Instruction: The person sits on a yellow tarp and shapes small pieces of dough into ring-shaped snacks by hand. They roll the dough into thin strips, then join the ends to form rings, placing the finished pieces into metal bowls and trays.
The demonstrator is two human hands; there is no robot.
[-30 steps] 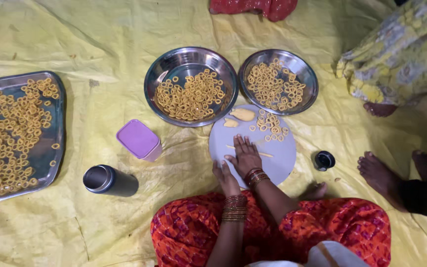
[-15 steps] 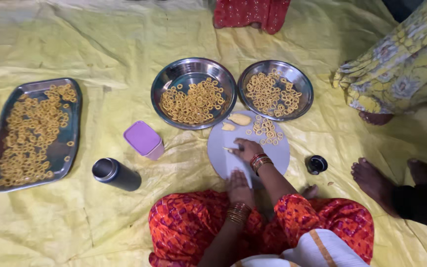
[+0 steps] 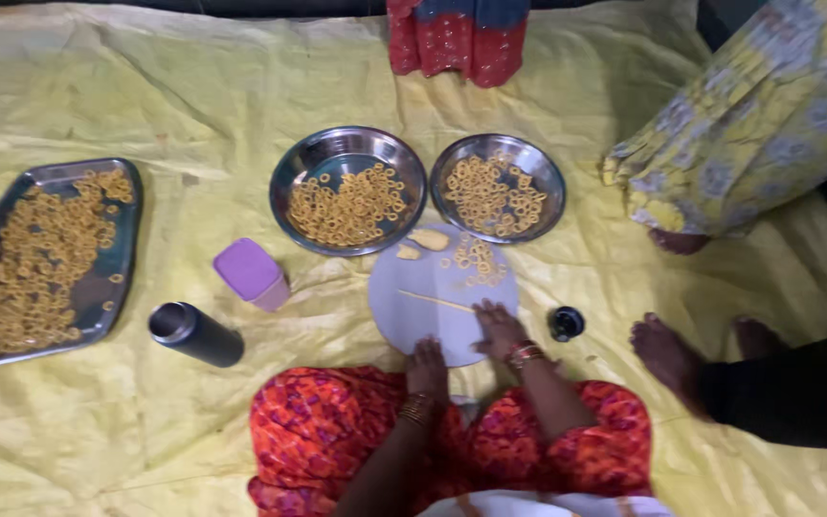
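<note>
Already three trays hold finished rings, while under my flat, unclenched right hand (image 3: 498, 328) and left hand (image 3: 428, 366) the board (image 3: 413, 311) carries one rolled strip (image 3: 435, 302), dough lumps (image 3: 428, 238) beyond, still unshaped.

Dim, warm, even light; soft overall blur; glare on steel plates (image 3: 348, 153); corners perhaps darker.

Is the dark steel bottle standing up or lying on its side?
Lying on its side. The dark bottle rests lengthwise on the yellow sheet, its round end facing up-left, beside the purple-lidded box.
</note>
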